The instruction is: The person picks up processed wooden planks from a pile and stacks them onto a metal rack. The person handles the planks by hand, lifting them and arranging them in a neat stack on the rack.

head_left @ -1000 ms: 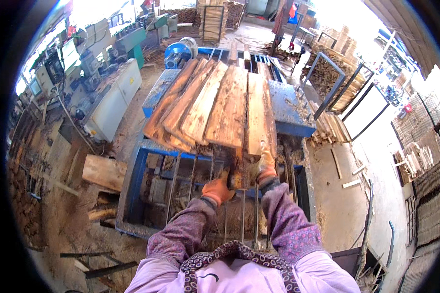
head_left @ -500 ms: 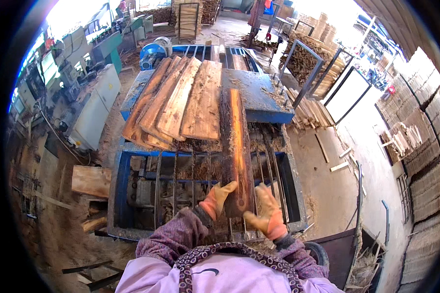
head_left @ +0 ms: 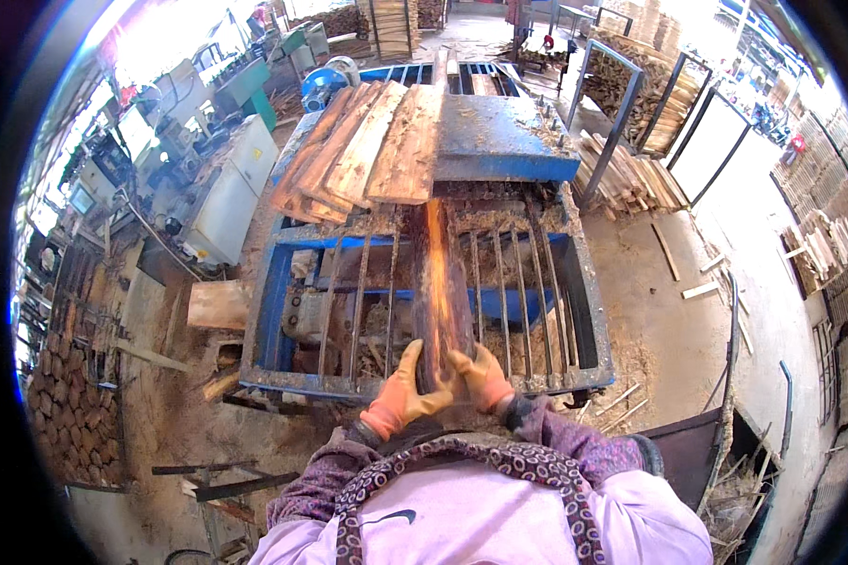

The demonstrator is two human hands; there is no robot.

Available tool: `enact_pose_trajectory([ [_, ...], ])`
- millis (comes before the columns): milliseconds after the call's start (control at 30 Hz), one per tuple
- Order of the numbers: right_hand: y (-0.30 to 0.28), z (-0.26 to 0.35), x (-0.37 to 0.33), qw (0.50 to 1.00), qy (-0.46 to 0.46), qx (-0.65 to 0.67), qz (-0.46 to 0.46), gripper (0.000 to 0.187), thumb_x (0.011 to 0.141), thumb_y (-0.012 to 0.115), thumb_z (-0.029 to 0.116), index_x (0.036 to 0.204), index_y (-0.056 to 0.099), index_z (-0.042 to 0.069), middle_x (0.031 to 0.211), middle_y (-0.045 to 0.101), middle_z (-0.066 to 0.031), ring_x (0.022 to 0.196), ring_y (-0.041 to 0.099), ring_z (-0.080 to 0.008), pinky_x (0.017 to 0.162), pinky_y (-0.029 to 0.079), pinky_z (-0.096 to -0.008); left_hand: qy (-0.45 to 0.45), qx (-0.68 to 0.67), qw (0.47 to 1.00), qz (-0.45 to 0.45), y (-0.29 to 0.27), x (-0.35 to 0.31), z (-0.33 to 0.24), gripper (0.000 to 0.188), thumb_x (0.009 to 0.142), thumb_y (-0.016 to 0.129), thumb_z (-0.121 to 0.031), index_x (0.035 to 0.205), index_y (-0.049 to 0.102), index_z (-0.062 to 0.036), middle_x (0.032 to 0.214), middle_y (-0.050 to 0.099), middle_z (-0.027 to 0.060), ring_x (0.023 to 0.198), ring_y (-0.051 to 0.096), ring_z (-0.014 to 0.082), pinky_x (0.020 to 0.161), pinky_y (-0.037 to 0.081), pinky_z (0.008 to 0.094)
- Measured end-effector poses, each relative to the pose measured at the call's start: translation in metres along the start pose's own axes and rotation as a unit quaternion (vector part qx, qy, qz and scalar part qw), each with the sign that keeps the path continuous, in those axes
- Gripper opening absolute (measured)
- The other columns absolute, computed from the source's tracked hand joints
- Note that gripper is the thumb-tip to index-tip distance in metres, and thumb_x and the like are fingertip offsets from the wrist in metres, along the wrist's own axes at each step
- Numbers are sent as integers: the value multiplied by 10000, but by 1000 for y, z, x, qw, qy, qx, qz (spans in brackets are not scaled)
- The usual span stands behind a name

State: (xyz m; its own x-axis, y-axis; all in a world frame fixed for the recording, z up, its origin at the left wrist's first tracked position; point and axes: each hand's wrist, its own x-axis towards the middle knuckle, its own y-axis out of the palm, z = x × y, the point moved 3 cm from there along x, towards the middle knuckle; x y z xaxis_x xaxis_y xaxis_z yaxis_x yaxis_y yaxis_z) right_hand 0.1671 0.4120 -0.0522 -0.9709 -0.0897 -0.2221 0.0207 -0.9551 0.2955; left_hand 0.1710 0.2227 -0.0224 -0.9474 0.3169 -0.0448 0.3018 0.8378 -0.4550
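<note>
A long bark-edged wooden slab (head_left: 437, 282), dark brown with a bright orange strip along its middle, lies lengthwise over the bars of a blue machine frame. Its near end is between my two gloved hands. My left hand (head_left: 403, 394) grips the left edge, thumb pointing up along the bark. On the opposite edge, my right hand (head_left: 481, 379) is closed around the near corner, its fingertips partly blurred. The slab's far end reaches the front of the machine's blue housing (head_left: 509, 141). Several sawn boards (head_left: 386, 141) lie side by side on top of that housing, to the left.
A blue motor (head_left: 324, 87) sits at the machine's far left, beyond a grey cabinet (head_left: 236, 184). Loose sticks (head_left: 669, 250) and metal rack frames (head_left: 612, 122) stand to the right. Stacked wood (head_left: 75, 405) is at lower left; a dark cart (head_left: 678, 461) is at lower right.
The slab has come toward me and down, its far end off the housing top and now before its front. Both hands have moved with it, the right one closing on its edge.
</note>
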Motion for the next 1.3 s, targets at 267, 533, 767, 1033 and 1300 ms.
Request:
enact_pose_trajectory([
  [267,24,49,29,992,-59,-82,-75,786,906,788,347,1463,432,-79,1321,631,-215,1162,635,-267,964,540,-393,-71,377,923,11,-18,37,-31,1097,698,871,-377,1631,316,-220,1028,747,198,935,726,398,833,575,488],
  [533,11,-7,88,810,-242,-517,-132,878,892,664,555,1533,411,11,1561,400,-301,1426,409,-477,1180,349,-525,-107,398,908,80,-20,93,7,1055,752,768,-185,1662,243,-287,925,746,201,852,723,392,727,558,506],
  [767,27,91,276,968,-196,-130,-86,684,941,717,515,1351,581,-15,1177,701,-123,1030,697,-258,862,557,-355,-51,337,927,157,-45,157,37,1163,744,853,-508,1662,170,-300,1017,743,238,942,713,446,807,559,524],
  [1033,3,62,355,992,-51,100,-55,401,1030,605,441,1215,665,90,1040,732,-100,831,716,-274,739,601,-434,24,311,934,177,-56,233,48,997,741,865,-489,1566,370,-227,1066,742,233,989,712,433,838,561,513],
  [1300,42,44,92,894,178,393,120,521,1053,497,537,1245,633,73,1039,710,-86,798,673,-221,673,569,-402,-138,-644,726,198,-39,228,51,627,981,636,-571,1406,590,-112,1184,708,119,1001,717,267,875,603,458],
])
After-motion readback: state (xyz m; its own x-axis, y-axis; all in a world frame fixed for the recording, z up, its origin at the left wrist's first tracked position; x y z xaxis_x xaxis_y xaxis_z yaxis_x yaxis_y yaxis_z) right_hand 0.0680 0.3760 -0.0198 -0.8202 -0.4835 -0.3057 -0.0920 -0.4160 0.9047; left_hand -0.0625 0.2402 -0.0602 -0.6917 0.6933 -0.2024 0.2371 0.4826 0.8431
